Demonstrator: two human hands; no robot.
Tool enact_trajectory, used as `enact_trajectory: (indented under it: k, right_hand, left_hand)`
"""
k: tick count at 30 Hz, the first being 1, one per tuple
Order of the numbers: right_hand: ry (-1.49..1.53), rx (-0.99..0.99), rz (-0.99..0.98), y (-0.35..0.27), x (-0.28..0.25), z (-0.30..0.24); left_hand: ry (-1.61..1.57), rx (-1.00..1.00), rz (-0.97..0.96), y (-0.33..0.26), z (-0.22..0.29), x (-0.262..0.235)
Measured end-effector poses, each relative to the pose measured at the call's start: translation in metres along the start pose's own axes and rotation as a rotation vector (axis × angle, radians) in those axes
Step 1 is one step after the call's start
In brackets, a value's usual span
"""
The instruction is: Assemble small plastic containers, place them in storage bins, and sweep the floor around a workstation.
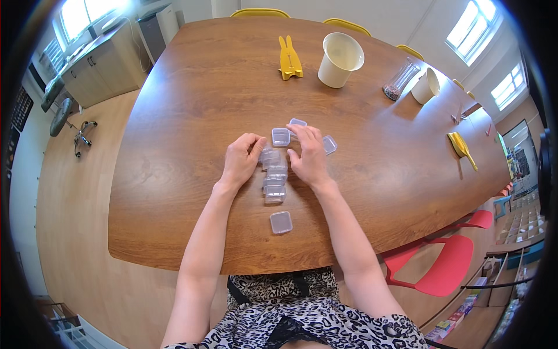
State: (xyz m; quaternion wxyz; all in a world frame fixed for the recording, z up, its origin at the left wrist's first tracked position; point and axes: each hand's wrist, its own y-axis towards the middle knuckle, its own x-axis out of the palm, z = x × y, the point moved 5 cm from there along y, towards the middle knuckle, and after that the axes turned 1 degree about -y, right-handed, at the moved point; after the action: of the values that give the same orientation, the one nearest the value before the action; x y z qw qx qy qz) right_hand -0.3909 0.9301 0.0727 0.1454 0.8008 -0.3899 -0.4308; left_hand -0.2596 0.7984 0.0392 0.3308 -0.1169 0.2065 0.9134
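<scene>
Clear plastic boxes [275, 195] stand in a close-set row on the wooden tabletop [174, 151], with others grouped beyond it. Left hand [240, 159]: fingers curled beside the row's far end; whether the grip holds a box cannot be determined. Right hand [309, 154]: grip parted, thumb clear of fingers, fingertips at the far group; contact unclear.
</scene>
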Motion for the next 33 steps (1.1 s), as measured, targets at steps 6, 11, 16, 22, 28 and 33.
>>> enact_trajectory:
  k: [6, 11, 16, 22, 28, 33]
  right_hand:
    - [-0.189, -0.233, -0.202, 0.019, 0.015, 0.009]
    - [-0.019, -0.162, -0.440, 0.035, 0.023, 0.007]
    - [-0.069, -0.250, -0.487, 0.034, 0.030, -0.003]
    - [0.049, 0.078, -0.197, 0.046, 0.007, 0.047]
    - [-0.352, 0.135, -0.229, 0.038, -0.001, 0.061]
    - [-0.153, 0.215, -0.324, 0.040, -0.001, 0.040]
  left_hand:
    - [-0.035, 0.112, -0.006, 0.001, 0.007, -0.001]
    - [-0.065, 0.021, 0.066, 0.003, -0.008, -0.003]
    - [0.051, 0.093, 0.148, 0.001, 0.002, -0.006]
    - [0.029, 0.100, 0.031, 0.001, 0.010, 0.002]
    - [0.053, 0.090, 0.035, 0.000, 0.005, 0.002]
    - [0.136, -0.008, -0.028, -0.001, 0.003, 0.003]
